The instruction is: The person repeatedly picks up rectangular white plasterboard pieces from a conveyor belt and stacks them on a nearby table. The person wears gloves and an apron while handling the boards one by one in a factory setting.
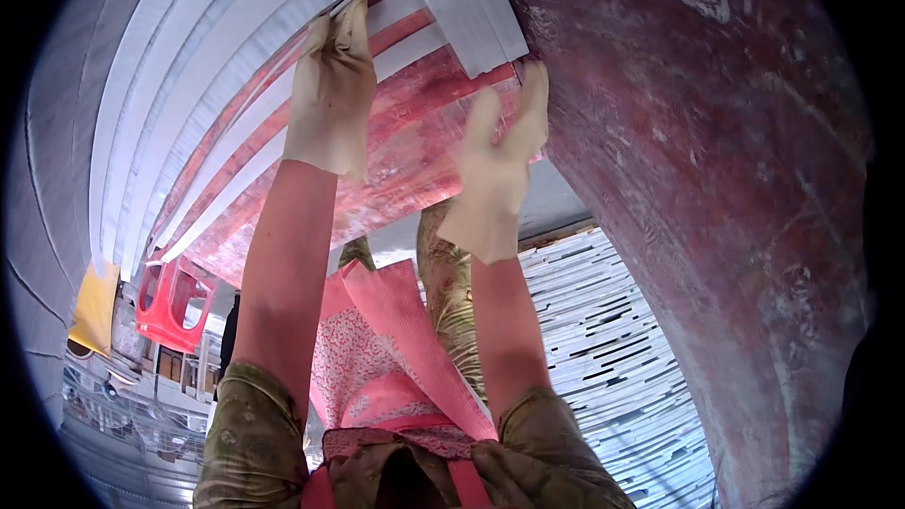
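My left hand [334,99], in a cream glove, is raised to the edge of a long white strip [222,42]; its fingers are bent and pinch that edge. More narrow white strips lie spaced side by side over a red-stained surface [415,99]. To the right, my right hand [501,160], gloved the same way, is held up with thumb and fingers apart and nothing in it. Its fingertips are just below the corner of a light grey-white flat panel [468,5], beside the stained covering; whether they touch is unclear.
A large reddish, blotched sheet [698,132] curves down the right side. Below it lies a stack of many thin white strips [613,349]. At left are a red plastic stool [172,306] and a yellow object [94,309]. My pink apron [377,349] hangs below my arms.
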`<state>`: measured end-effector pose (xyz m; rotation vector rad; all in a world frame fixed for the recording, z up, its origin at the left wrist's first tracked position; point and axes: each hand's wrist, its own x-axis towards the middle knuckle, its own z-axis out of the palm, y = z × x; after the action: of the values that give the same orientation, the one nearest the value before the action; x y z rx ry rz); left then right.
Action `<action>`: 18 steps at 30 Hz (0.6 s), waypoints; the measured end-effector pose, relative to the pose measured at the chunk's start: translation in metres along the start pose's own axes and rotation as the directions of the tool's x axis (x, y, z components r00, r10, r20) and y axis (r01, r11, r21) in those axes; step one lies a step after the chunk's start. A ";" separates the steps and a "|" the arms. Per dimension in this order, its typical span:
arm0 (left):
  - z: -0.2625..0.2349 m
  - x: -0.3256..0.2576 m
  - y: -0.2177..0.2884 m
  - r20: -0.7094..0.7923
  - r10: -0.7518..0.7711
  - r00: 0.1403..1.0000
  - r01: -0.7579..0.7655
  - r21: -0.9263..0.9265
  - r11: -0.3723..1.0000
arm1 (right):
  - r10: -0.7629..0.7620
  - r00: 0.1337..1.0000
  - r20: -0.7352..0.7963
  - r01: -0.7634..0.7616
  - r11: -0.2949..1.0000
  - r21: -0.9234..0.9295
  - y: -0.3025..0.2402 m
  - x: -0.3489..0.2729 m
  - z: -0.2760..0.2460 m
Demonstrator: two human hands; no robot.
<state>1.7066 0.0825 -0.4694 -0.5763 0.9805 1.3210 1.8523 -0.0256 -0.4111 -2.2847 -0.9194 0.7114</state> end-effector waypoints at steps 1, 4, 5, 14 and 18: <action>-0.002 0.001 0.002 0.026 -0.025 0.999 0.025 -0.020 0.999 | 0.200 0.979 0.039 -0.203 0.937 0.286 -0.002 0.000 0.001; -0.005 0.001 0.004 0.025 -0.017 1.000 0.018 -0.024 1.000 | 0.420 0.877 0.236 -0.449 0.537 0.714 -0.007 0.010 0.014; -0.003 0.000 0.002 0.012 -0.007 1.000 0.007 -0.013 1.000 | 0.342 0.919 0.198 -0.374 0.590 0.716 -0.006 0.020 0.026; -0.018 0.007 0.012 0.262 -0.092 0.961 0.076 0.071 0.995 | 0.404 0.895 0.186 -0.356 0.399 0.845 -0.007 0.042 0.053; -0.032 0.019 0.014 0.313 -0.093 0.945 0.107 -0.028 0.994 | 0.464 0.876 0.135 -0.394 0.525 0.754 -0.007 0.039 0.057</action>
<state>1.6842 0.0683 -0.4991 -0.4281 0.6561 1.2981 1.8364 0.0248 -0.4564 -1.7013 0.0799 0.9710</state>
